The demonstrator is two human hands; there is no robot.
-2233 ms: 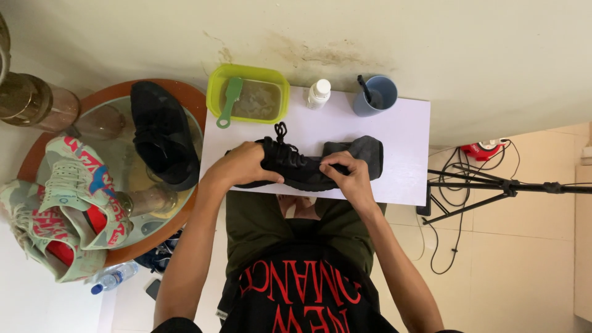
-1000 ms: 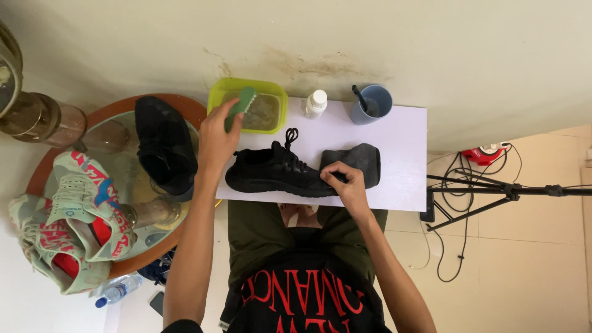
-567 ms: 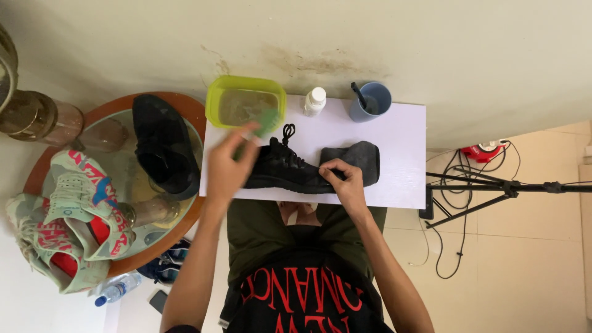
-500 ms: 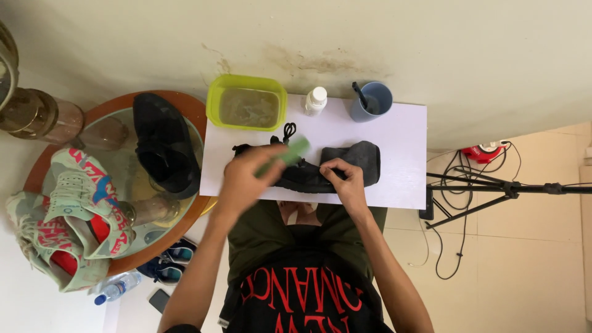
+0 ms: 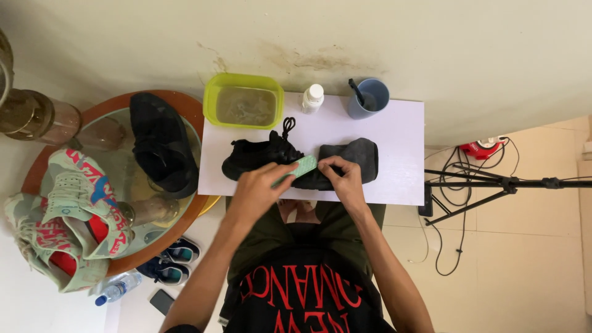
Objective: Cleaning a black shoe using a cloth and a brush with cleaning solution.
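A black sneaker (image 5: 256,154) lies on its side on a white board (image 5: 394,142) in front of me. My left hand (image 5: 254,192) grips a light green brush (image 5: 299,168) and presses it against the shoe's side near the heel. My right hand (image 5: 341,179) pinches the heel end of the shoe, steadying it. A dark grey cloth (image 5: 354,157) lies flat just right of the shoe, partly under my right hand.
A yellow-green tub of cloudy water (image 5: 243,105), a small white bottle (image 5: 312,97) and a blue cup with a utensil (image 5: 369,98) stand along the board's far edge. A second black shoe (image 5: 159,142) and pale patterned sneakers (image 5: 68,216) sit on a round glass table. A tripod (image 5: 493,183) stands right.
My left hand reached to the tub, took up the green brush, and brought it back down onto the shoe. My right hand stayed on the heel.
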